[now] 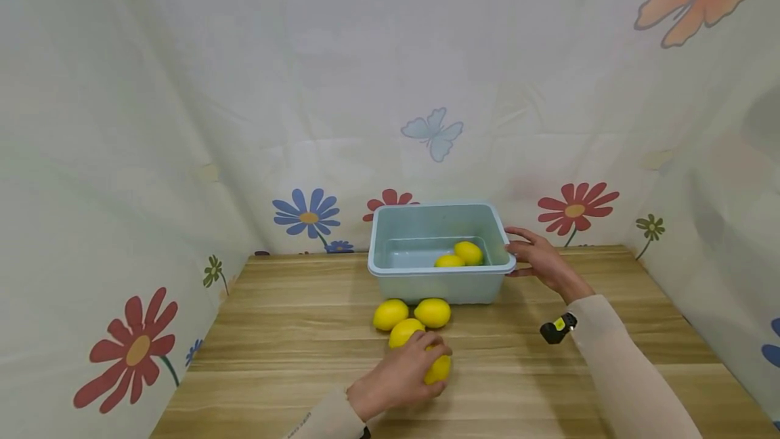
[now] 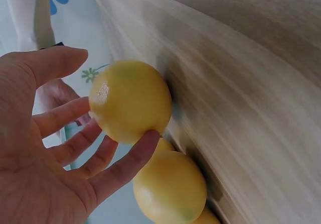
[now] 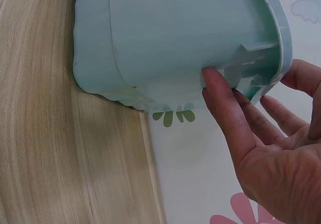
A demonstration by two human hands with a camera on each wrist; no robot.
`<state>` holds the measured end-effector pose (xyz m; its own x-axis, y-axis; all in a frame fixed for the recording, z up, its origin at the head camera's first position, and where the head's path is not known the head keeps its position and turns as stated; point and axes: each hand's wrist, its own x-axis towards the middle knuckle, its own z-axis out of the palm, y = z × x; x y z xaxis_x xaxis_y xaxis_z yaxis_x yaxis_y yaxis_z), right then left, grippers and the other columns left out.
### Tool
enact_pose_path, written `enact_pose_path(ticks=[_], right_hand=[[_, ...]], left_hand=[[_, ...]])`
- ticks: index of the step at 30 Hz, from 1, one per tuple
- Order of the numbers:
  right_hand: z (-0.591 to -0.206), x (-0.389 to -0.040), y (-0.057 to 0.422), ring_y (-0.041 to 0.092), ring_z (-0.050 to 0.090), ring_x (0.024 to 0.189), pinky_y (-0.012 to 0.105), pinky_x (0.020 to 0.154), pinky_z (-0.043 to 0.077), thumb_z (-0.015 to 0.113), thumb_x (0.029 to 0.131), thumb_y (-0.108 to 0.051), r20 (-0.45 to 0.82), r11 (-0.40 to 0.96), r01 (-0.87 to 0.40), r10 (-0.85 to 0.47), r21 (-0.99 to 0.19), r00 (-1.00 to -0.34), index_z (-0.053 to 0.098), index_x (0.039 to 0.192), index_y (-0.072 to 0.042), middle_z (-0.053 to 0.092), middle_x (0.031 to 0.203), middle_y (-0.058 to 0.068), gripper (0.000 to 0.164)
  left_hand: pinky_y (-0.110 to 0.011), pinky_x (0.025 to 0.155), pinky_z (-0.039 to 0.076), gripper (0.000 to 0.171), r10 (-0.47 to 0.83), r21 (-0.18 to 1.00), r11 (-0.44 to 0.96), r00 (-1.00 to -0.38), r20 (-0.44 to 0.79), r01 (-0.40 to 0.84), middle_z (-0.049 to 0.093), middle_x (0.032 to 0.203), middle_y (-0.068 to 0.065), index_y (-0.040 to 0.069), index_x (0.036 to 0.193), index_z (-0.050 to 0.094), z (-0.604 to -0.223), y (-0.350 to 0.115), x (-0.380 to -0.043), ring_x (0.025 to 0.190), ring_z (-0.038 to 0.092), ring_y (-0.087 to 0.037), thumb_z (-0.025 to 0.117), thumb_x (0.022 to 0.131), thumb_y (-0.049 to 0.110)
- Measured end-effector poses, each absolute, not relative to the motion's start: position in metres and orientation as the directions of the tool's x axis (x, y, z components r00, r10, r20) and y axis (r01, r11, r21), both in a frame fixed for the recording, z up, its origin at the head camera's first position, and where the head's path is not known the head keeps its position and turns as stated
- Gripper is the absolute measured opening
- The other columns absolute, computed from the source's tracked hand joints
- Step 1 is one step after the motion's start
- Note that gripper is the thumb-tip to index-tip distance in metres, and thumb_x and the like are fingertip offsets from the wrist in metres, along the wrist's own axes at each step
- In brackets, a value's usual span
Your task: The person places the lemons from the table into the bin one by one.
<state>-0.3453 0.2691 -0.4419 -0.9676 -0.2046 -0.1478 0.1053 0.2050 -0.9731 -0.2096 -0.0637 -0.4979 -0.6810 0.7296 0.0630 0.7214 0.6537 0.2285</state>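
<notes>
My left hand point(image 1: 403, 372) is around a yellow lemon point(image 2: 131, 102) at the near end of a small group on the table. Its fingertips touch that lemon, while the thumb stands apart from it in the left wrist view. Beyond it lie another lemon point(image 1: 405, 332), one at the left point(image 1: 391, 315) and one at the right point(image 1: 432, 313). Behind them stands a light blue plastic bin point(image 1: 435, 285) with two lemons point(image 1: 468, 253) showing inside. My right hand point(image 1: 544, 263) holds the bin's right end at the rim, with fingers against the outer wall point(image 3: 165, 38).
The wood-grain table point(image 1: 286, 344) ends at a pale cloth backdrop point(image 1: 329, 107) printed with flowers and butterflies. That cloth also hangs along both sides, and the bin stands close to the back edge. A black device point(image 1: 557, 328) sits at the right wrist.
</notes>
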Motion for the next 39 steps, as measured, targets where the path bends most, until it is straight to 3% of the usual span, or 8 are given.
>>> enact_pose_path(ticks=[7,16,23,32,39], right_hand=[[-0.442,-0.345,0.268,0.050,0.046,0.132,0.057,0.097,0.050,0.053,0.101,-0.026,-0.150,0.208,0.107,-0.205,-0.972,-0.967,0.017,0.158,-0.020,0.031,0.157,0.025,0.069],[-0.444,-0.345,0.270,0.049,0.047,0.131,0.056,0.097,0.051,0.053,0.101,-0.028,-0.144,0.217,0.099,-0.204,-0.971,-0.968,0.018,0.158,-0.019,0.033,0.156,0.026,0.068],[-0.443,-0.345,0.269,0.049,0.049,0.129,0.051,0.090,0.056,0.054,0.100,-0.027,-0.140,0.219,0.096,-0.196,-0.971,-0.971,0.020,0.157,-0.017,0.036,0.154,0.026,0.068],[-0.440,-0.344,0.270,0.049,0.050,0.128,0.056,0.096,0.052,0.054,0.100,-0.027,-0.148,0.230,0.101,-0.199,-0.968,-0.969,0.019,0.158,-0.017,0.036,0.154,0.027,0.068],[-0.440,-0.343,0.269,0.049,0.050,0.128,0.050,0.089,0.057,0.053,0.100,-0.025,-0.150,0.234,0.102,-0.198,-0.967,-0.969,0.019,0.158,-0.016,0.036,0.153,0.027,0.067]], left_hand=[[-0.024,0.098,0.049,0.043,0.754,0.213,0.632,-0.655,0.057,0.745,0.053,0.127,0.006,0.022,0.128,0.062,-0.502,-0.064,-0.208,0.114,0.050,-0.010,0.071,0.088,0.037],[-0.028,0.102,0.049,0.048,0.756,0.277,0.644,-0.649,-0.086,0.713,0.050,0.138,0.006,0.027,0.135,0.054,-0.501,-0.061,-0.204,0.121,0.051,-0.010,0.069,0.090,0.035],[-0.021,0.087,0.050,0.041,0.763,0.286,0.639,-0.634,-0.123,0.714,0.056,0.124,0.010,0.031,0.124,0.058,-0.502,-0.059,-0.207,0.100,0.051,-0.003,0.073,0.086,0.025],[-0.020,0.085,0.050,0.043,0.777,0.308,0.622,-0.617,-0.125,0.720,0.056,0.121,0.010,0.031,0.125,0.061,-0.499,-0.061,-0.206,0.097,0.050,-0.001,0.074,0.084,0.028],[-0.018,0.090,0.049,0.046,0.801,0.287,0.587,-0.595,-0.069,0.757,0.056,0.122,0.008,0.026,0.126,0.061,-0.489,-0.063,-0.208,0.101,0.052,-0.001,0.075,0.082,0.026]])
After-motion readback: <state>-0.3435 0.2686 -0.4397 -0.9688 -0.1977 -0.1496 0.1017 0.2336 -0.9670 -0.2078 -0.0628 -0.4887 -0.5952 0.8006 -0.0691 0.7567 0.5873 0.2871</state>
